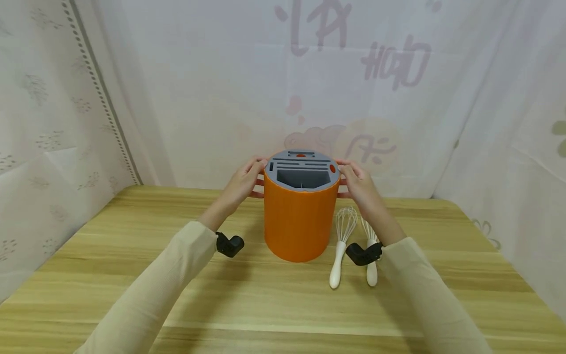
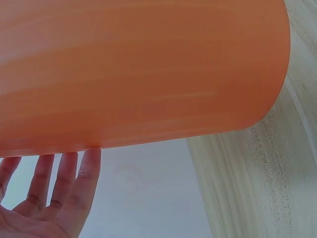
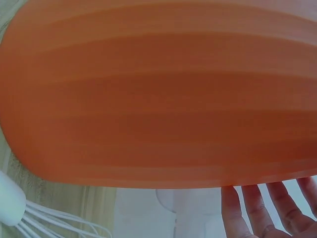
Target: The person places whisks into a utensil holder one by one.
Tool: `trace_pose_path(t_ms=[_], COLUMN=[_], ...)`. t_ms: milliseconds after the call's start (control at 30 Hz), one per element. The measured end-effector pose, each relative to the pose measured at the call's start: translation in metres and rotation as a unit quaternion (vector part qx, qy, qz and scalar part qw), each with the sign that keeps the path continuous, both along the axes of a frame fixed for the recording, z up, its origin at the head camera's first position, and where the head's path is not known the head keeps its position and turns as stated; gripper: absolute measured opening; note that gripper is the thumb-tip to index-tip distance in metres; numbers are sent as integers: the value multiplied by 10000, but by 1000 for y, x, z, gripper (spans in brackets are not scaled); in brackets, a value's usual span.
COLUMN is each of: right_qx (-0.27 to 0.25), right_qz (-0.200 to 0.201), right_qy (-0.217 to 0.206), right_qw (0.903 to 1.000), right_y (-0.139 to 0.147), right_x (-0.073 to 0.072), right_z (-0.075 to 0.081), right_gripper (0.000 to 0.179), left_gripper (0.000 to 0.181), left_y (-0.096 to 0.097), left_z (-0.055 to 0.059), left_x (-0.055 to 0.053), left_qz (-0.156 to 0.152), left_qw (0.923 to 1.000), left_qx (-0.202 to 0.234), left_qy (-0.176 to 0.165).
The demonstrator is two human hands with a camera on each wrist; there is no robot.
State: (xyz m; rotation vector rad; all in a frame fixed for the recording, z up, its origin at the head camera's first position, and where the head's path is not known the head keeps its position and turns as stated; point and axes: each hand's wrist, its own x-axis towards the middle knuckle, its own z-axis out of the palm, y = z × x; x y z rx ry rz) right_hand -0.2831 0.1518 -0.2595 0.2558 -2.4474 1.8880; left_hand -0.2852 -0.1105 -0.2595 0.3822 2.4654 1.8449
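An orange round knife block (image 1: 299,221) with a grey slotted top (image 1: 305,170) stands upright in the middle of the wooden table. My left hand (image 1: 242,181) holds its left side near the top, the thumb at the rim. Across from it, my right hand (image 1: 360,184) holds the right side the same way. In the left wrist view, straight fingers (image 2: 81,186) touch the orange wall with their tips. Extended fingers (image 3: 253,208) also meet the wall in the right wrist view. Both thumbs are hidden in the wrist views.
Two whisks with white handles lie right of the block: one whisk (image 1: 338,263) close to it, the other whisk (image 1: 372,273) partly hidden under the right wrist and its black camera (image 1: 363,254). A printed white curtain (image 1: 212,98) hangs behind the wooden table (image 1: 132,236).
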Motion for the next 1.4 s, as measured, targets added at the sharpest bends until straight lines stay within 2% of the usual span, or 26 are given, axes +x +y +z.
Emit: trace_pose_path(t_ms=[167,600,1400], right_qx=[43,-109,-10], right_qz=[-68,-43,-32], right_qy=[89,14,65], right_qw=[9999,9999,10000], right_y=[-4,-8,-2], right_x=[0,0,0], right_z=[0,2,0], right_gripper=[40,40,42], left_gripper=[38,36,32], left_y=[-3,-5,0], left_z=[0,-3,-3], left_x=[-1,0,1], left_qz=[-10,-43,-14], left_qw=[10000,9996,9994], left_qx=[-48,4,-69], left_qy=[58,275,346])
